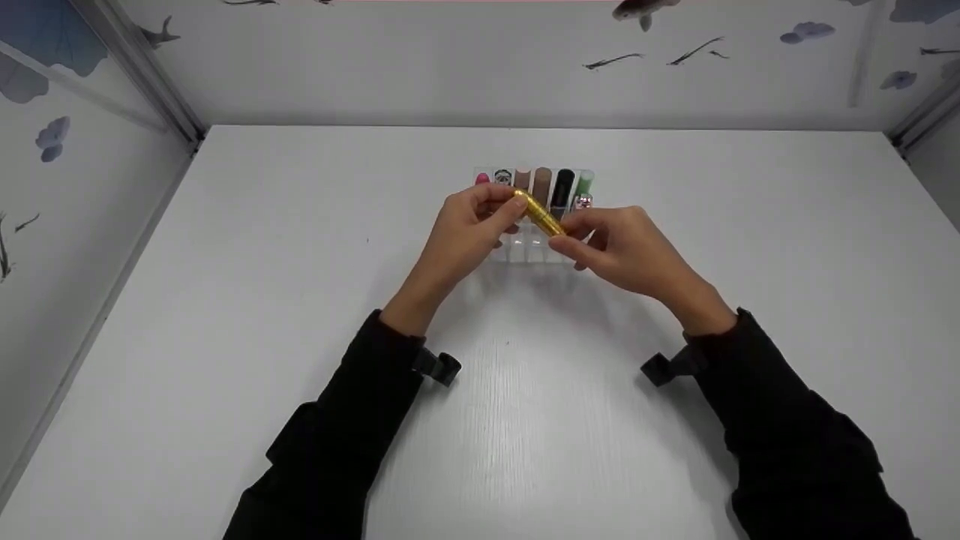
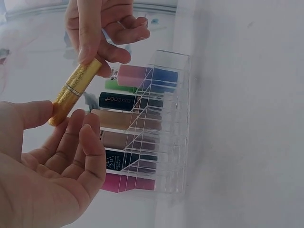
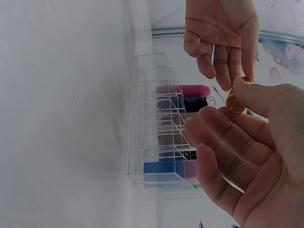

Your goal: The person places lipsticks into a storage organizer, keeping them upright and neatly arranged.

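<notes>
A gold lipstick tube (image 1: 541, 214) with a silver band round its middle is held in the air between both hands. My left hand (image 1: 469, 232) pinches its rounded end between thumb and fingertips. At the flat end, my right hand (image 1: 626, 251) grips it with thumb and forefinger; that round base (image 3: 235, 104) faces the right wrist view. Right behind and below the hands stands a clear plastic organizer (image 2: 183, 118). It holds several lip tubes, among them a magenta one (image 2: 114, 182), a black one (image 2: 116, 101) and a pink-and-blue one (image 2: 135, 76). The hands partly cover the organizer in the head view.
The organizer stands on a white table (image 1: 502, 420). Its front compartments (image 1: 529, 251) are see-through. A white panel (image 1: 450, 67) with fish and plant prints rises behind the table, and another panel (image 1: 82, 187) borders it on the left.
</notes>
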Tool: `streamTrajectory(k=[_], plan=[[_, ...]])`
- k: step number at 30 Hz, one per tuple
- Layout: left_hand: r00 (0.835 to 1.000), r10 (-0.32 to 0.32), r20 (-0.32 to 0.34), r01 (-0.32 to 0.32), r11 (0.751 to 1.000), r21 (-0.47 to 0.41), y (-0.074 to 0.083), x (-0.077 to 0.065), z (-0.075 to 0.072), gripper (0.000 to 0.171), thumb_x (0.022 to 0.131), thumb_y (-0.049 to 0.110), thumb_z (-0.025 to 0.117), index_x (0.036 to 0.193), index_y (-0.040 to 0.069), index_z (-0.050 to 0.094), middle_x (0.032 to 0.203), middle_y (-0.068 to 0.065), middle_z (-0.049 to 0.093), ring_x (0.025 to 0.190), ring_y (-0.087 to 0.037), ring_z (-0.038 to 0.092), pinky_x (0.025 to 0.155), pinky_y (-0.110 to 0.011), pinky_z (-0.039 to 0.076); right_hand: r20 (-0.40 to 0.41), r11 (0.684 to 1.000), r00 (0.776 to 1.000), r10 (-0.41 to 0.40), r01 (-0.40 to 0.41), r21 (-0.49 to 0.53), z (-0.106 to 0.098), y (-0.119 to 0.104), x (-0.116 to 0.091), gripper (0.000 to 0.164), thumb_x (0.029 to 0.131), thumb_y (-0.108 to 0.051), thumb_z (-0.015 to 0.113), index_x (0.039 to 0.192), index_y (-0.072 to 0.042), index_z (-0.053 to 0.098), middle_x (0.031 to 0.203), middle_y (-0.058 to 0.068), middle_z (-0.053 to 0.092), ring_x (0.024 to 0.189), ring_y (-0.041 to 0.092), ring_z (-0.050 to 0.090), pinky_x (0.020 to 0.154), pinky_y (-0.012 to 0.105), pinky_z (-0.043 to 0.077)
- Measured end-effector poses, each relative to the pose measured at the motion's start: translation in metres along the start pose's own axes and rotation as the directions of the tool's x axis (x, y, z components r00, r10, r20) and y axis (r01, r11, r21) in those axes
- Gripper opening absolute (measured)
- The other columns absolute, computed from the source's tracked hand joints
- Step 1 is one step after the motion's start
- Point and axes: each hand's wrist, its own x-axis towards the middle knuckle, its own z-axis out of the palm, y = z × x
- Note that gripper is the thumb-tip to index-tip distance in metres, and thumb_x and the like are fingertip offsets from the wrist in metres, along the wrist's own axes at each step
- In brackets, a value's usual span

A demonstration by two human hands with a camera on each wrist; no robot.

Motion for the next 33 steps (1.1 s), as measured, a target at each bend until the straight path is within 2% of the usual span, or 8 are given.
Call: streamTrajectory(k=[4,8,15,19,23,33], plan=[[1.0,0.003,-0.004,-0.003,1.0,0.006,0.0,0.0,0.001,0.031,0.102,0.026,0.063,0.122,0.002,0.066,0.108,-0.014,0.068,0.098,-0.032,0.066,0.082,-0.051,0.055,0.031,1.0,1.0,0.005,-0.004,-0.012,0.0,-0.002,0.0,0.021,0.098,-0.027,0.071,0.106,-0.007,0.075,0.09,0.002,0.074,0.064,0.025,0.068,0.056,0.024,0.054],[1.0,0.01,-0.003,-0.01,1.0,0.015,-0.001,0.0,0.001,0.031,0.103,0.026,0.063,0.122,0.002,0.066,0.109,-0.016,0.068,0.1,-0.033,0.066,0.08,-0.046,0.056,0.063,0.999,0.998,0.031,-0.03,-0.014,0.001,-0.005,0.0,0.025,0.098,-0.03,0.07,0.106,-0.007,0.076,0.09,0.003,0.074,0.064,0.025,0.068,0.056,0.023,0.053],[1.0,0.015,-0.001,-0.015,0.999,0.033,0.0,-0.001,0.003,0.032,0.103,0.029,0.063,0.121,0.004,0.069,0.109,-0.017,0.068,0.095,-0.027,0.065,0.081,-0.046,0.057,0.104,1.0,0.994,0.025,-0.026,0.01,0.004,-0.012,-0.001,0.026,0.098,-0.031,0.07,0.103,-0.006,0.076,0.086,0.007,0.074,0.065,0.025,0.069,0.055,0.024,0.052],[0.999,0.032,0.0,-0.032,0.999,0.04,0.0,-0.001,0.003,0.031,0.102,0.029,0.064,0.12,0.004,0.07,0.104,-0.012,0.069,0.092,-0.024,0.065,0.08,-0.04,0.057,0.112,0.999,0.994,0.018,-0.021,0.029,0.006,-0.014,-0.002,0.027,0.097,-0.032,0.071,0.099,-0.006,0.076,0.082,0.008,0.073,0.065,0.027,0.068,0.055,0.023,0.051],[0.999,0.035,0.0,-0.035,0.999,0.031,0.0,-0.001,0.004,0.03,0.101,0.029,0.065,0.118,0.005,0.071,0.1,-0.006,0.068,0.091,-0.022,0.064,0.083,-0.042,0.057,0.122,0.999,0.993,0.005,-0.01,0.041,0.009,-0.015,-0.002,0.028,0.098,-0.033,0.07,0.096,-0.005,0.076,0.08,0.008,0.073,0.065,0.027,0.068,0.055,0.023,0.05],[0.999,0.025,0.021,-0.026,0.999,0.035,0.001,-0.001,0.005,0.03,0.101,0.029,0.066,0.117,0.004,0.073,0.101,-0.007,0.069,0.09,-0.022,0.064,0.088,-0.043,0.056,0.15,1.0,0.989,-0.004,0.002,0.01,0.014,-0.016,-0.001,0.027,0.098,-0.034,0.07,0.099,-0.009,0.077,0.082,0.006,0.074,0.065,0.015,0.068,0.059,0.025,0.055]])
